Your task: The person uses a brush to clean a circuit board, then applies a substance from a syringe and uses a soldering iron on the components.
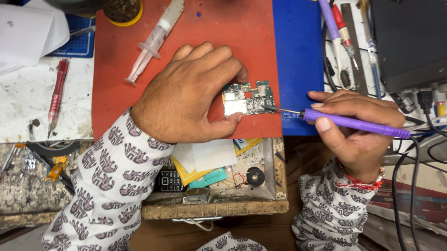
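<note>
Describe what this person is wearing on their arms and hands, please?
Both arms are covered by long white sleeves printed all over with small grey-brown elephant-like shapes. The left hand is bare, with no ring or glove. The right hand is bare too, but its wrist carries a red thread band with a few beads.

Left hand (188,94) arched at frame center, fingers curled, thumb pinching; right hand (359,128) at right, closed in a pen-style grip.
</note>
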